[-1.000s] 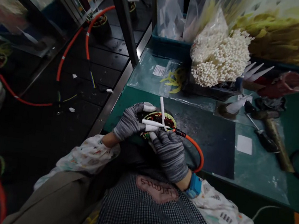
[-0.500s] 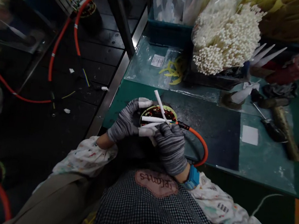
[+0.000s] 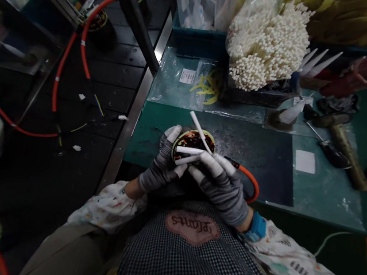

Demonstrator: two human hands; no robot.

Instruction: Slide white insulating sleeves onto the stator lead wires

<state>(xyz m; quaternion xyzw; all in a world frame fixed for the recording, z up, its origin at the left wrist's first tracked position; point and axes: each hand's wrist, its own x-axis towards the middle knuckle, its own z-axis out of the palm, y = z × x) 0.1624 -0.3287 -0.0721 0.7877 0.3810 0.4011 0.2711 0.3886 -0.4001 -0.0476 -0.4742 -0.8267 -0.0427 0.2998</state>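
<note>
1. Pot (image 3: pixel 209 136): at the counter's (image 3: pixel 152 118) near edge, toward the left corner.
2. White tubes (image 3: pixel 188 150) lie over its mouth, fanning left: one roughly parallel to the near edge, one angled far-left, one near-left.
3. Right hand (image 3: pixel 226 188) is nearer their converging ends: fingers extended over them, thumb apart; pinch hidden, can't tell. Cable (image 3: pixel 251 178) exits right.
4. Left hand (image 3: pixel 163 165): fingers spread around pot's left side; gripping or not, can't tell.

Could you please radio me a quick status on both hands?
Left hand at yellow-rimmed piece; right hand on white tubes, covering some tube ends; orange cable curving beyond.
</note>
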